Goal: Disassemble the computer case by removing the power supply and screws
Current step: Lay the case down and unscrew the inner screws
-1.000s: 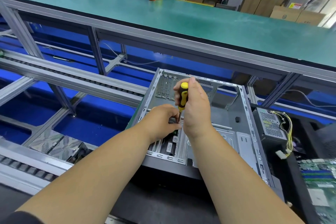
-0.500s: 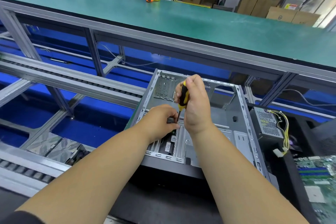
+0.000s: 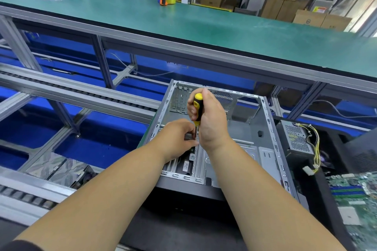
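Beside both hands, grey computer case (image 3: 253, 128) (lid off) lies gutted.

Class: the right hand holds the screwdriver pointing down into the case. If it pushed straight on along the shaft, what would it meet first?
Probably the drive bracket inside the case, just beside the left hand. The tip is hidden, so depth is uncertain.

Factory line: conveyor rails (image 3: 85, 96), stacked cartons (image 3: 289, 4)
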The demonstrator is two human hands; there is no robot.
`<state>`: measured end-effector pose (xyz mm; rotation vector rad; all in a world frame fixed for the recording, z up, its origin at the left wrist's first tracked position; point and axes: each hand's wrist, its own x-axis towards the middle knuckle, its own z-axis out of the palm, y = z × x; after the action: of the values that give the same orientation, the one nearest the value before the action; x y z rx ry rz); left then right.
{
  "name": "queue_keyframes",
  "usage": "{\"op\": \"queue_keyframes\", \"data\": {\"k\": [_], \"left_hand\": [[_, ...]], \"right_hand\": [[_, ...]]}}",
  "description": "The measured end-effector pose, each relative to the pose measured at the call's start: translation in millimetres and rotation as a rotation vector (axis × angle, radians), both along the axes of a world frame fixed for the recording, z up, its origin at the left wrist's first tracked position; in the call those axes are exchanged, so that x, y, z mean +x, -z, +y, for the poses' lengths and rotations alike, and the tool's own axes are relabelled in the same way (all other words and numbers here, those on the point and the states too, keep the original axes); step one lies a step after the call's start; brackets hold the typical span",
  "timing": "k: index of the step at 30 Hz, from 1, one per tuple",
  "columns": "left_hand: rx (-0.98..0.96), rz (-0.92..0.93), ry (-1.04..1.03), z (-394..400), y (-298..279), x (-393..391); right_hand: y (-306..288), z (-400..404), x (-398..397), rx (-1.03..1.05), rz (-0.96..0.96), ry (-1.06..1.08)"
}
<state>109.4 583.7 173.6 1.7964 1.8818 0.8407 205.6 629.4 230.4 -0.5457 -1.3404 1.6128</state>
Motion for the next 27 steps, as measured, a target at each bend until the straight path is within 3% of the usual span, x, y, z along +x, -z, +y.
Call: {"op": "queue_keyframes", "data": {"k": [5, 17, 27], "left_hand": [[0.001, 0.017, -0.003, -0.3, -1.1, -0.4], [0.023, 0.051, 0.012, 1.9, 2.5, -2.4], [0.018, 0.056, 0.021, 0.8, -2.6, -1.0]], "right_hand": [[1.7, -1.5, -3.7, -0.04, 0.079, -0.045], [-10.0, 8.8, 15.8, -0.033, -0.054, 0.023], [-2.8, 7.4, 6.4, -0.019, 0.022, 0.053]]}}
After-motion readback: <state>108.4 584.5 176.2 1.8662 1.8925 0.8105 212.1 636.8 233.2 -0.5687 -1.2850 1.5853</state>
